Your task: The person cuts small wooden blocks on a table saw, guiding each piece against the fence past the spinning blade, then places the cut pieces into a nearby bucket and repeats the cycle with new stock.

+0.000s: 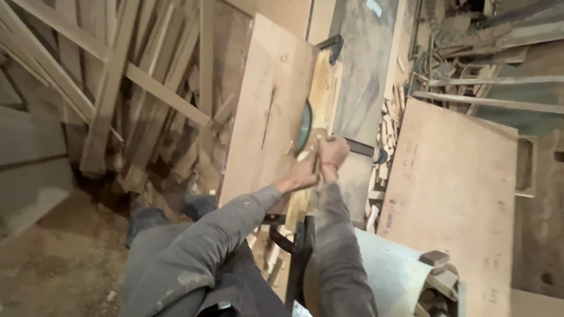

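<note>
A long, narrow strip of pale wood [322,94] lies along a table saw's top, beside the round saw blade [304,124] that rises from the table. My left hand [302,174] grips the strip's near part from the left. My right hand [333,151] is closed on the same strip just ahead of it, close to the blade. Both arms wear grey dusty sleeves.
The saw table's brown board top [264,117] has a slot in it. A big plywood sheet [455,194] leans at the right. Stacked timber and offcuts [129,88] fill the left. A grey metal housing [388,276] sits near my right elbow.
</note>
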Demonstrator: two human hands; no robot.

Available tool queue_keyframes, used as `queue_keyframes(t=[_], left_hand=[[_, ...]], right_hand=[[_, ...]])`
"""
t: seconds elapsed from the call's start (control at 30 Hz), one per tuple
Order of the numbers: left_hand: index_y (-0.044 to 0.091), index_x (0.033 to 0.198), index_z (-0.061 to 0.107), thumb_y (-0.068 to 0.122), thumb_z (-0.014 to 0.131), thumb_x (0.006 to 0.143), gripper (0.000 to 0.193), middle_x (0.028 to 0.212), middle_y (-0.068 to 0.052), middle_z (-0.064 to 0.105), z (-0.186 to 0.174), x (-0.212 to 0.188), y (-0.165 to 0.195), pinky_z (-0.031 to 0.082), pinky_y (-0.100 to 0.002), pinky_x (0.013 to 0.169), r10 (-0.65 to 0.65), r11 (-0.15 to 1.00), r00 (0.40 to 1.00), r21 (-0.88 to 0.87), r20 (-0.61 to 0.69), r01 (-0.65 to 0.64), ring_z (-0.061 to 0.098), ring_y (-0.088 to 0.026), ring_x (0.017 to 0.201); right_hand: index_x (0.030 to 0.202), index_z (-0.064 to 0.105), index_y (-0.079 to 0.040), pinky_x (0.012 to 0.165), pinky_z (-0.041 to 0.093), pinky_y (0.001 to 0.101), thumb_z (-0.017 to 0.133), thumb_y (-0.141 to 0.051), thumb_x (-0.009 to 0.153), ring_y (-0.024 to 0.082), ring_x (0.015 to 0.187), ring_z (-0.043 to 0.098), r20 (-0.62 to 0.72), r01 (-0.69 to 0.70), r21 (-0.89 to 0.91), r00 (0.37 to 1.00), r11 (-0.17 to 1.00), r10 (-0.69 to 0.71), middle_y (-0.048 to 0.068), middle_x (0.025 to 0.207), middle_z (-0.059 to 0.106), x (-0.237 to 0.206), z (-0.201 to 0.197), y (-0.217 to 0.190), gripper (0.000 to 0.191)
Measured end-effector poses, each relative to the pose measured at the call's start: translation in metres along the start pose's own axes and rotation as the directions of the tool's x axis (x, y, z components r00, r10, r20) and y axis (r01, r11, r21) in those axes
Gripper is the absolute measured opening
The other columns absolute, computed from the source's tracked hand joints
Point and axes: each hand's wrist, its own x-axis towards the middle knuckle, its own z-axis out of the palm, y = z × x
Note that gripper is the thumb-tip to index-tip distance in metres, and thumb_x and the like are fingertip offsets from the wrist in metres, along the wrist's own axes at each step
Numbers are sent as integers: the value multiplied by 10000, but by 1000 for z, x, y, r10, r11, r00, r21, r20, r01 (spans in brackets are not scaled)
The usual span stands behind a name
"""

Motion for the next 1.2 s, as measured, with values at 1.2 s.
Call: queue_keyframes(t=[1.2], left_hand=[[-20, 1146, 689, 151, 807, 900, 321, 944, -63, 736, -70, -213, -28, 548, -358, 764, -319, 934, 880, 272, 352, 230, 678, -182, 829]], right_hand=[[1260, 639, -5, 937, 538, 302, 720, -70, 887, 133, 1073, 676, 474, -557, 777, 825, 294, 308, 45, 1167, 723, -336, -135, 17, 387]])
